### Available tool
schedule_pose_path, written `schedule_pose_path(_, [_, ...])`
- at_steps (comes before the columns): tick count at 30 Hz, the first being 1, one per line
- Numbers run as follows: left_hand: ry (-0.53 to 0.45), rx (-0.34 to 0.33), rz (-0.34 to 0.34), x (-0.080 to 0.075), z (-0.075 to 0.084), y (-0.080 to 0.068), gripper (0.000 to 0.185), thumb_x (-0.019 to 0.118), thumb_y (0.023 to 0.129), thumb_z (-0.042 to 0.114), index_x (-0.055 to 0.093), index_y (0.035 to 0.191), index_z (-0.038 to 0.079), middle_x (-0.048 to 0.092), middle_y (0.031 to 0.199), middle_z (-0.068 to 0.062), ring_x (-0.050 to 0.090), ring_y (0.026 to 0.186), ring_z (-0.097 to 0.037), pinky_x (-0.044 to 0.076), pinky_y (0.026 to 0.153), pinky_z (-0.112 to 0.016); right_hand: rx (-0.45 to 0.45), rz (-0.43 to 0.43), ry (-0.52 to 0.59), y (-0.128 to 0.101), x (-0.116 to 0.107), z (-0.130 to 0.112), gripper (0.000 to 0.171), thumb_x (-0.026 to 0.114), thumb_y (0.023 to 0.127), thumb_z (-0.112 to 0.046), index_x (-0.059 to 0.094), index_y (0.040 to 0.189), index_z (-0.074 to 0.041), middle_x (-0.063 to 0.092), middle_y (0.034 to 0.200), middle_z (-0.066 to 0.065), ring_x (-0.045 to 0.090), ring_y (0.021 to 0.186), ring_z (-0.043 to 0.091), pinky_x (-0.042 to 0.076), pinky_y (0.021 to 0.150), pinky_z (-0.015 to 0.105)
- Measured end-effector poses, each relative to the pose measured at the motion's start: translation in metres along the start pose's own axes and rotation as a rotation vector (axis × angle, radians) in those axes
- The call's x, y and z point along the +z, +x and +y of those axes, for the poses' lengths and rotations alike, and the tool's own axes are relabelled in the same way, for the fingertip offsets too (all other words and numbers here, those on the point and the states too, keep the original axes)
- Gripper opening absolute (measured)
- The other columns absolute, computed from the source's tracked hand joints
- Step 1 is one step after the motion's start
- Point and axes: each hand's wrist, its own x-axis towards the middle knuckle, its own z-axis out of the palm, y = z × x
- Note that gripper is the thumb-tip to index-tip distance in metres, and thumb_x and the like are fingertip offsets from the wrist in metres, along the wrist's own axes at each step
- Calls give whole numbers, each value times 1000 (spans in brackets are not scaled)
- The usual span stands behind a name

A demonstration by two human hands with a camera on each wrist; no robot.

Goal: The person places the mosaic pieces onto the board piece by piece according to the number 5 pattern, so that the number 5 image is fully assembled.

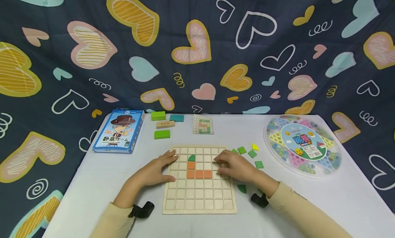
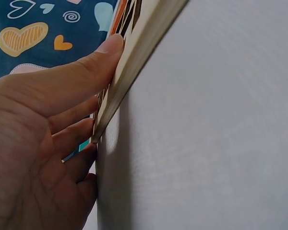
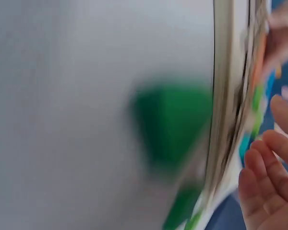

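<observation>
A wooden grid board [image 1: 200, 204] lies in the middle of the table. Several orange square tiles [image 1: 199, 174] form an L in its cells, with a green quarter-round tile [image 1: 191, 158] at the top of the L. My left hand [image 1: 152, 170] rests at the board's left edge; in the left wrist view its thumb [image 2: 89, 72] touches the rim. Over the board's right side is my right hand [image 1: 236, 166], its fingers loosely bent. In the right wrist view those fingers [image 3: 271, 167] hold nothing visible. Blurred green tiles [image 3: 175, 124] show beside the board there.
Green square tiles [image 1: 259, 164], a yellow tile [image 1: 255, 147] and a green quarter-round [image 1: 242, 188] lie right of the board. Behind it are a pattern card [image 1: 202, 125] and several blocks [image 1: 162, 134]. A blue game box [image 1: 118, 131] stands left, a round marble-game case [image 1: 302, 143] right.
</observation>
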Motion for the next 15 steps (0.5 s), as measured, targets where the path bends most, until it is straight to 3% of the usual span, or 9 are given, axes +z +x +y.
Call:
schedule_pose_path(4, [1, -10, 7, 1, 0, -1, 80, 78, 77, 35, 42, 144, 12, 23, 157, -4, 16, 146, -31, 22, 115, -55, 81, 74, -37, -6, -18, 29, 37, 73, 82, -13, 65, 117, -5, 63, 114, 6, 62, 103, 20, 53, 87, 38])
schedule_pose_path(7, [8, -11, 12, 1, 0, -2, 79, 78, 77, 34, 42, 144, 11, 23, 157, -4, 16, 146, -31, 22, 115, -55, 113, 53, -79, -6, -26, 46, 37, 72, 82, -6, 63, 118, -3, 63, 117, 9, 60, 109, 26, 51, 92, 42])
schedule_pose_path(11, [14, -5, 7, 1, 0, -1, 79, 77, 77, 35, 42, 144, 12, 23, 157, -4, 16, 146, -31, 22, 115, -54, 102, -16, -129, -4, -29, 58, 34, 65, 83, 2, 64, 117, -4, 63, 117, 10, 57, 113, 29, 48, 96, 44])
schedule_pose_path(15, [14, -13, 10, 1, 1, 0, 79, 77, 77, 35, 42, 144, 13, 23, 157, -3, 16, 145, -32, 22, 115, -53, 58, -23, -177, -1, -30, 61, 30, 65, 83, 4, 66, 112, -4, 64, 112, 9, 58, 110, 27, 50, 94, 42])
